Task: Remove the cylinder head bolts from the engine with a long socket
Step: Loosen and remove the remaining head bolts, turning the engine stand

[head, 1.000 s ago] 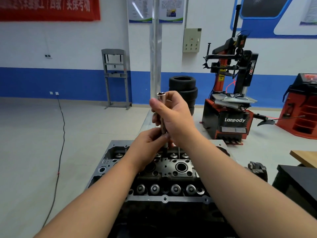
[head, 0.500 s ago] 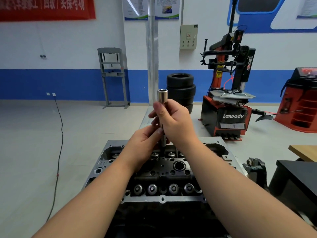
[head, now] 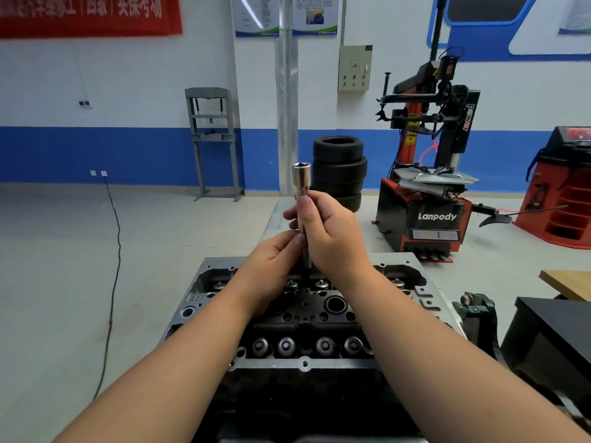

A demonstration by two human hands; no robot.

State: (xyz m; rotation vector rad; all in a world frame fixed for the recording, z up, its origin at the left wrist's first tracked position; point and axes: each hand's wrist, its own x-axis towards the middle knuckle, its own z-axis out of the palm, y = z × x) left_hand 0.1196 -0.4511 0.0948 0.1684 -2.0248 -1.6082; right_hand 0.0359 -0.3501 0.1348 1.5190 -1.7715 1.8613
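A: Where does the long, chrome-plated steel socket [head: 300, 199] sit relative to the fingers?

B: Middle of the frame, upright, its long axis vertical. The right hand [head: 332, 235] wraps its fingers around the shaft, thumb pressed along it, so the wide open cup pokes out above the fist. The left hand [head: 271, 260] pinches the thin, dark lower shank with its fingertips, just below the right fist

A: And the bolt?

B: I cannot pick out a bolt head. The shank's lower tip drops toward the dark cast-metal cylinder head of the grey engine block [head: 307, 318], into the back row of valve springs near centre; whether it touches anything there is hidden by the hands

A: Which hand is nearer the engine?

B: The left; it is lower, so it likely steers the tip while the right carries the weight

A: What differs from half a second ago?

B: Little. Both grips are the same; the socket's cup stands a bit further clear of the right fist, and the tool looks slightly more plumb than a second ago, when it leaned
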